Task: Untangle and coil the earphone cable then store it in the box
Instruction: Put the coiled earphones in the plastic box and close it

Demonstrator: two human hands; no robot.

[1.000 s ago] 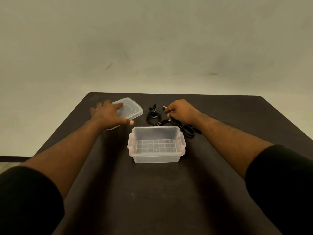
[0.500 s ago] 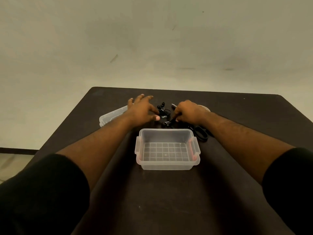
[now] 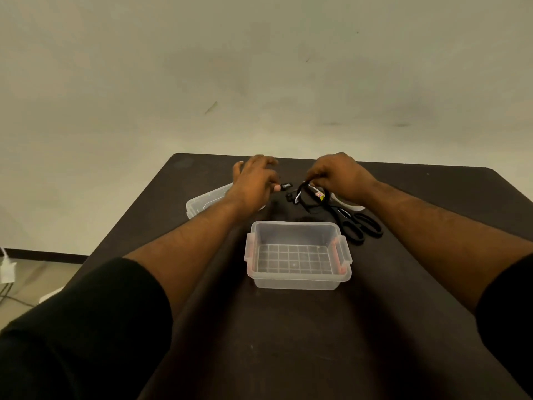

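Left hand (image 3: 253, 183): reaches forward over the dark table (image 3: 288, 342), back of the hand up, fingers spread and lightly bent; the thumb tip meets a small black end piece of the earphone cable (image 3: 305, 197). Whether thumb and finger actually pinch it cannot be told.

Right hand (image 3: 341, 177): knuckles up, fingers curled down, gripping a raised loop of the cable, which hangs in a tangle to the tabletop between the two hands.

Both forearms: extended, bare to black sleeves near the elbows.

Box (image 3: 297, 281): clear plastic, open, nothing inside, just nearer than the cable.

Lid (image 3: 202, 202): clear, partly under the left forearm.

Scissors (image 3: 359, 223): black-handled, just right of the box's far corner.
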